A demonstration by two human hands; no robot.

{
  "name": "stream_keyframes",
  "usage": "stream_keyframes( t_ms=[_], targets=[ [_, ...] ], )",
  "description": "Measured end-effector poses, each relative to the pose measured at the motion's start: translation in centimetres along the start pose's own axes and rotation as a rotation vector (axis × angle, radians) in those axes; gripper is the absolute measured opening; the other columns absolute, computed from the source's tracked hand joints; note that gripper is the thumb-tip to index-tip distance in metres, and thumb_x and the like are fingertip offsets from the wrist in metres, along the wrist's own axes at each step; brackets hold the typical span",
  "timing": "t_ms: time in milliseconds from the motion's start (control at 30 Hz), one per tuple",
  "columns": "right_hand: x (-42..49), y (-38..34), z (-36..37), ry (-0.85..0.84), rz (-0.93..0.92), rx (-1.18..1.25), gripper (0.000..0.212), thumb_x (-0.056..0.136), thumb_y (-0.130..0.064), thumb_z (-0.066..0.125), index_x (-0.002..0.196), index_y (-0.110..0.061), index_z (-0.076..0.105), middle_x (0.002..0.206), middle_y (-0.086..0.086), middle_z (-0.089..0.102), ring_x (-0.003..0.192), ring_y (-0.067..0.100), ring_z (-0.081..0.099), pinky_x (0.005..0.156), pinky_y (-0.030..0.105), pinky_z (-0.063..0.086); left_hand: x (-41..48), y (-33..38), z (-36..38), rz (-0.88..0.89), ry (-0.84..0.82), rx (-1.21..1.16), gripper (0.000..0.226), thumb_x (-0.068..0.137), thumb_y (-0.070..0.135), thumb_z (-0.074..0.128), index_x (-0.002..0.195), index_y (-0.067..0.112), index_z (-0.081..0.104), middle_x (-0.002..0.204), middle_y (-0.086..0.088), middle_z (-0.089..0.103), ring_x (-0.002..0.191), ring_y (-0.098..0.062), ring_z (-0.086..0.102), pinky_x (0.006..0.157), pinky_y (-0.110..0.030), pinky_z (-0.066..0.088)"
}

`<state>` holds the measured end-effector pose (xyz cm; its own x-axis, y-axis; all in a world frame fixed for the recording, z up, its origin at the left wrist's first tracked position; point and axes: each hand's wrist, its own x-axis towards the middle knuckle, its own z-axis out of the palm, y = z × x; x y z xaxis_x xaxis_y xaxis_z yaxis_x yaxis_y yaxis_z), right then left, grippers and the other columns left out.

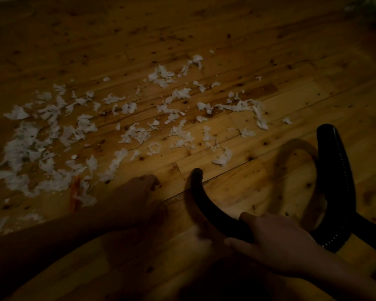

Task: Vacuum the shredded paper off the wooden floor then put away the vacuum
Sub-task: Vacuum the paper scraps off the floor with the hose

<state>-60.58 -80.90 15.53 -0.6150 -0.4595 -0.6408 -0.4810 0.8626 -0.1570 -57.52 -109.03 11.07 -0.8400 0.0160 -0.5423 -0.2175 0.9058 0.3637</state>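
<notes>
Crouched over a knotty wooden floor (269, 51) in dim light, I grip the curved black nozzle (206, 205) of the vacuum in my right hand (276, 246), fingers wrapped round its base where the ribbed black hose (339, 183) loops away behind. My left hand (137, 196) rests on the boards just beside the nozzle's tip, fingers curled loosely and pinching nothing that I can make out.

The shredded paper (139, 118) lies untouched ahead and to the left, thickest at the left edge, so the vacuuming has, by my reading, not yet begun. The next move calls for tipping the nozzle's mouth down to the nearest scraps and sweeping leftward across the spread.

The count: one nozzle, one hose, two hands, and scraps too many to number. An orange strip (75, 196) lies among them; I cannot tell what it is.
</notes>
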Motion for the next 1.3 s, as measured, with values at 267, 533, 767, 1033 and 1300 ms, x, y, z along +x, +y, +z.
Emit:
stream_keyframes(
  t_ms=[267,533,767,1033,1300],
  targets=[
    [-0.9,2.6,0.5,0.041,0.045,0.019,0.057,0.084,-0.08,0.033,0.112,-0.033,0.049,0.075,-0.008,0.046,0.067,0.007,0.046,0.065,0.025,0.041,-0.4,2.9,-4.7,0.052,-0.096,0.22,0.046,0.095,0.046,0.049,0.136,0.029,0.036,0.134,0.009,0.047,0.113,-0.008,0.05,0.093,-0.027,0.048],
    [-0.4,3.6,0.8,0.081,0.011,0.051,0.059,0.086,-0.078,0.03,0.117,-0.031,0.048,0.071,-0.012,0.039,0.071,0.008,0.05,0.067,0.027,0.038,5.3,8.5,-0.7,0.093,0.01,-0.011,0.047,0.093,0.043,0.055,0.132,0.02,0.043,0.126,0.002,0.055,0.109,-0.013,0.053,0.09,-0.033,0.05],
    [0.2,4.6,1.2,0.109,0.022,0.073,0.058,0.086,-0.078,0.031,0.114,-0.029,0.048,0.072,-0.012,0.036,0.07,0.01,0.043,0.064,0.029,0.034,6.4,8.2,1.7,0.08,0.078,-0.105,0.039,0.093,0.045,0.055,0.123,0.022,0.048,0.11,0.008,0.058,0.1,-0.013,0.057,0.084,-0.032,0.05],
    [0.9,5.2,1.6,0.127,0.042,0.109,0.057,0.085,-0.079,0.033,0.113,-0.031,0.048,0.078,-0.009,0.045,0.071,0.011,0.046,0.057,0.027,0.032,7.6,8.1,2.0,0.076,0.173,-0.109,0.034,0.093,0.041,0.056,0.065,0.023,0.048,0.071,0.005,0.054,0.066,-0.012,0.051,0.06,-0.029,0.042],
    [1.6,6.8,1.0,0.171,0.095,0.115,0.058,0.085,-0.078,0.035,0.108,-0.028,0.05,0.077,-0.008,0.05,0.074,0.013,0.052,0.059,0.029,0.036,8.6,8.7,2.0,0.125,0.177,-0.083,0.051,0.097,0.039,0.049,0.052,0.019,0.036,0.051,0.0,0.035,0.046,-0.015,0.035,0.05,-0.027,0.028]
  ],
)
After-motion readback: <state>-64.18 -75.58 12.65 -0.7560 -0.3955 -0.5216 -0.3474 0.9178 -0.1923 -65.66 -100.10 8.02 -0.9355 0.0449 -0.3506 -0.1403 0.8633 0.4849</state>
